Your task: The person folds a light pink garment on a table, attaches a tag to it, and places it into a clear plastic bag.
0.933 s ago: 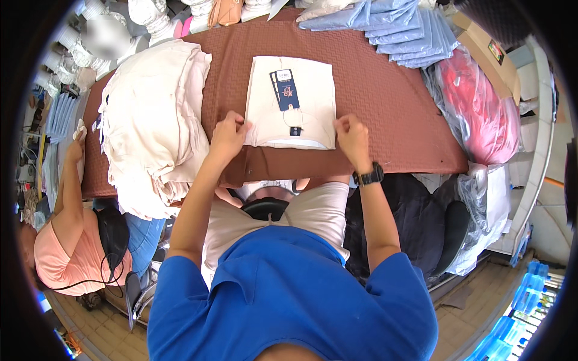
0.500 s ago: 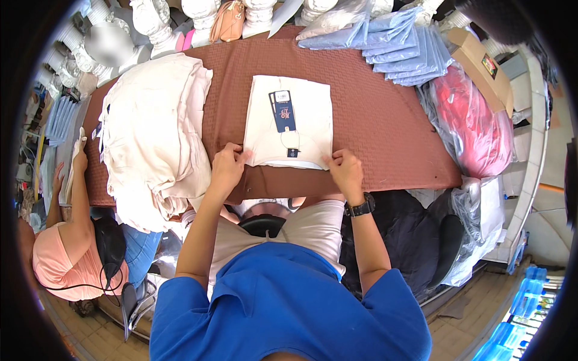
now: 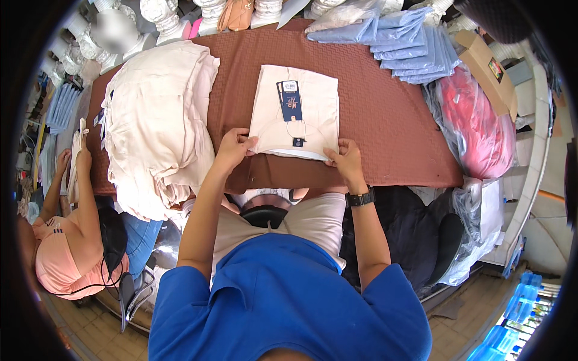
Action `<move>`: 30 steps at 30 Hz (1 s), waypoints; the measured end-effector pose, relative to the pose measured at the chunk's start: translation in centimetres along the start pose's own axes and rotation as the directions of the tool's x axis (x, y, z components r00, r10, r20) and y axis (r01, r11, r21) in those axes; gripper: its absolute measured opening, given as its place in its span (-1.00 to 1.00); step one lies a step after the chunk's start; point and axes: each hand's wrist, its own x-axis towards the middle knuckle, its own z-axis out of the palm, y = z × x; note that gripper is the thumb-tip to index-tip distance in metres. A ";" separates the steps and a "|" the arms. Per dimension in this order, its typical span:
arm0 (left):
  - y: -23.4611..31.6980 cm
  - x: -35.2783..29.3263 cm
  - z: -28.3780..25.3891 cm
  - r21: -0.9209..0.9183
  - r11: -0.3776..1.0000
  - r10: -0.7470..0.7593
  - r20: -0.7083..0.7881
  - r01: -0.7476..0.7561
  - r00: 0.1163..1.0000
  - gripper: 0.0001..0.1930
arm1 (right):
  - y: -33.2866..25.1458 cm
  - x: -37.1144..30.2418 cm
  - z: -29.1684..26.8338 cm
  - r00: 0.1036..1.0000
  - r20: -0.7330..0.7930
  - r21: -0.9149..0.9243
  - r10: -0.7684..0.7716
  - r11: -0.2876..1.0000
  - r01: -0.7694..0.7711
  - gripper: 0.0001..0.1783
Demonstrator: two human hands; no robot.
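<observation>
- Folded cream garment (image 3: pixel 322 108) near the desk's (image 3: pixel 385 132) front edge: likely light, soft
- Left hand (image 3: pixel 235 147), right hand (image 3: pixel 345 160): your fingers pinch its near corners, probably sensible grips

Folded cream cloth garment (image 3: pixel 322 111) flat on worktop covered in brown textured cloth (image 3: pixel 397 138). Left-hand grip (image 3: pixel 250 138) pinches near-left corner; right-hand grip (image 3: pixel 334 153), near-right. Dark-blue card tags (image 3: pixel 291 103) on top.
</observation>
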 end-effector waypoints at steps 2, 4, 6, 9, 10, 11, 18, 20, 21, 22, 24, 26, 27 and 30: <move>0.3 0.4 -0.3 -0.027 0.999 -0.043 0.121 0.047 0.992 -0.70 | -0.1 0.1 -0.2 0.999 0.020 0.051 0.040 0.998 -0.041 -0.68; 0.7 -0.1 -0.4 -0.082 0.993 -0.070 0.196 0.088 0.978 -0.74 | -0.5 0.4 -1.4 0.991 0.079 0.089 0.110 0.989 -0.117 -0.70; 1.8 -2.1 0.2 -0.175 0.978 -0.078 0.221 0.118 0.972 -0.75 | -3.0 -1.3 -2.3 0.995 0.042 0.002 0.088 0.996 -0.089 -0.76; 1.4 -5.3 2.0 -0.181 0.968 -0.126 0.237 0.172 0.963 -0.75 | -3.7 -2.9 -4.5 0.998 0.049 -0.082 0.050 0.996 -0.046 -0.80; 0.7 -5.9 2.4 -0.067 0.987 -0.130 0.224 0.148 0.966 -0.74 | -3.3 -3.8 -5.2 0.996 0.052 -0.091 0.074 0.994 -0.069 -0.81; 0.2 -6.8 2.9 -0.055 0.988 -0.131 0.189 0.144 0.973 -0.71 | -2.7 -4.6 -5.7 0.994 0.053 -0.101 0.096 0.991 -0.090 -0.81; 2.4 -10.4 3.4 0.707 0.682 0.341 -0.082 -0.186 0.937 -0.60 | -0.6 -7.1 -5.8 0.970 -0.079 -0.686 -0.228 0.718 0.113 -0.54; 5.3 -8.2 4.6 0.756 0.540 0.651 -0.097 -0.370 0.752 -0.64 | -2.9 -4.4 -4.2 0.803 -0.037 -0.703 -0.595 0.587 0.402 -0.47; 6.7 -6.3 5.4 0.781 0.445 0.777 -0.095 -0.437 0.622 -0.66 | -3.5 -2.1 -3.0 0.742 0.042 -0.676 -0.669 0.528 0.514 -0.46; 7.2 -3.5 6.6 0.742 0.492 0.765 -0.118 -0.456 0.633 -0.67 | -4.1 0.3 -2.1 0.666 0.115 -0.649 -0.737 0.452 0.613 -0.45; 6.6 2.7 8.5 0.696 0.630 0.634 -0.207 -0.343 0.745 -0.67 | -3.3 3.8 -0.9 0.642 0.229 -0.734 -0.732 0.303 0.607 -0.45; 5.8 7.4 7.6 0.658 0.741 0.403 -0.281 -0.130 0.871 -0.65 | -3.2 5.3 1.0 0.651 0.283 -0.717 -0.705 0.295 0.632 -0.44; 5.3 9.2 6.9 0.633 0.771 0.298 -0.263 -0.069 0.918 -0.64 | -2.8 5.6 1.6 0.658 0.312 -0.709 -0.686 0.293 0.642 -0.43; 5.9 10.5 6.8 0.581 0.814 0.221 -0.273 -0.023 0.936 -0.61 | -1.6 5.8 2.3 0.682 0.334 -0.697 -0.650 0.317 0.643 -0.43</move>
